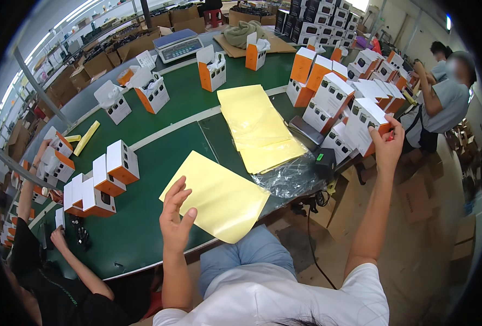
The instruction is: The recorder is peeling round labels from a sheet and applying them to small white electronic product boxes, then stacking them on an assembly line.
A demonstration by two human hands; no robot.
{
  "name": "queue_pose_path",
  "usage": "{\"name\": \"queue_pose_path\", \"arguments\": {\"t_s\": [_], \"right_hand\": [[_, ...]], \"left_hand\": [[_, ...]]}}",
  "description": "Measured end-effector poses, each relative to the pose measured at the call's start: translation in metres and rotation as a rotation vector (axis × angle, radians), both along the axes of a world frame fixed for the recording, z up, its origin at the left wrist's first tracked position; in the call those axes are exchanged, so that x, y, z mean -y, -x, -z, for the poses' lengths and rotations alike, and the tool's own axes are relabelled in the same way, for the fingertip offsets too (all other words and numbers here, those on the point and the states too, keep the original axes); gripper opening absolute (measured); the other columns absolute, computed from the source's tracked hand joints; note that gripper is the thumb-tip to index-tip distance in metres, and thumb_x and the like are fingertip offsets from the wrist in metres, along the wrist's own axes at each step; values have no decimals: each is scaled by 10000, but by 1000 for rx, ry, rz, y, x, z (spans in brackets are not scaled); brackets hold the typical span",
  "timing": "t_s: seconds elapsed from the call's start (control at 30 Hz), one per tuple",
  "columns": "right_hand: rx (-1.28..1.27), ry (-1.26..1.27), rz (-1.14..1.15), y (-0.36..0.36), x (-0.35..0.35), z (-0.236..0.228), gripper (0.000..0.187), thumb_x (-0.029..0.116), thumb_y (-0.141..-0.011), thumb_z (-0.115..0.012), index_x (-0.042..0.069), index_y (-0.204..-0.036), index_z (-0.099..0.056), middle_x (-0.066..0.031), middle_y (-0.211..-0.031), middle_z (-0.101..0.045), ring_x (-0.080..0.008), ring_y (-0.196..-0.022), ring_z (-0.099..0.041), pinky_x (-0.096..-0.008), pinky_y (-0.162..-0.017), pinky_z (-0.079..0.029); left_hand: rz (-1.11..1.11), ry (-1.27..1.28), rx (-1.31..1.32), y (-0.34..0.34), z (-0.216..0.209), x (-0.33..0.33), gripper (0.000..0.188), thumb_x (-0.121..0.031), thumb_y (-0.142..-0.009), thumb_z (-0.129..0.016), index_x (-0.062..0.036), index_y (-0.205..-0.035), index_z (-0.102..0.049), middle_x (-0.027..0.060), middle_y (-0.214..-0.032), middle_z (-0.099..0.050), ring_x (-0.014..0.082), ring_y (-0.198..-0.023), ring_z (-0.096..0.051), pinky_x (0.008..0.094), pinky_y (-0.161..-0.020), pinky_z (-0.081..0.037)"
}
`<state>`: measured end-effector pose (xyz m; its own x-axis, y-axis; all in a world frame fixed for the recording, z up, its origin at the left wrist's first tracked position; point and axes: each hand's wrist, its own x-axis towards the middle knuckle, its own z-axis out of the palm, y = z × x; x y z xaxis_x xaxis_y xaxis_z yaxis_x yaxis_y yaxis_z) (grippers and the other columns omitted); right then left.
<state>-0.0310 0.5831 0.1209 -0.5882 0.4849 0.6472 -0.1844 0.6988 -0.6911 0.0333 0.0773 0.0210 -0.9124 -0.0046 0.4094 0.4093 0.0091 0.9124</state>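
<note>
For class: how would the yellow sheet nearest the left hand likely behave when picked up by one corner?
The yellow sheet would probably sag, since its near end visibly bows. It looks thin, so likely light. Its glossy sheen suggests it may slip.

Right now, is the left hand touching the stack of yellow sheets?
Apart. The head view shows the left hand over the loose yellow sheet, with green tabletop visible between that hand and the stack of yellow sheets.
</note>
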Motion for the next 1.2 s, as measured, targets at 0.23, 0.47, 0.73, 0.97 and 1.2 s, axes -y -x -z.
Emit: {"name": "queue_pose_path", "arguments": {"t_s": [0.23, 0.47, 0.73, 0.97, 1.2], "right_hand": [[8, -151, 109, 46, -46, 71, 649, 135, -731, -901, 95, -1321, -635, -135, -1263, -533, -256, -1092, -569, -347, -878, -529], [-217, -313, 167, 16, -20, 67, 562, 79, -843, -840, -101, -1319, -601, -210, -1228, -656, -239, -1008, -640, -315, -882, -522], [136, 173, -605, -16, 172, 125, 29, 7, -964, -673, -1, -951, -649, -2, -904, -605, -78, -816, -548, -220, -736, -447], [410, 164, -869, -50, 244, 119, 43, -21, -901, -708, -2, -939, -698, 2, -807, -576, -65, -694, -493, -230, -637, -399], [580, 296, -990, -67, 249, 133, 83, -19, -888, -729, -6, -966, -704, -7, -791, -575, -69, -673, -491, -233, -626, -406]], "left_hand": [[-227, -115, 108, -10, 24, 9, 252, -15, -910, -668, 7, -1161, -672, 189, -1426, -556, 300, -1341, -533, 413, -1120, -435], [-546, 253, 5, -7, 28, 53, 249, -34, -859, -733, -21, -1104, -692, 150, -1300, -625, 271, -1183, -603, 375, -972, -490], [-1099, 811, -130, 69, 6, 133, 496, -312, -839, -798, -80, -1257, -667, 161, -1381, -541, 356, -1312, -445, 491, -1083, -366], [-708, 1345, 356, 142, -12, 147, 951, -653, -884, -619, -34, -1569, -393, 306, -1670, -178, 453, -1551, -193, 541, -1242, -223], [-226, 1766, 338, 128, -51, 177, 1063, -368, -710, -823, -194, -1628, -317, 217, -1722, -67, 437, -1570, -150, 532, -1262, -212]]}}
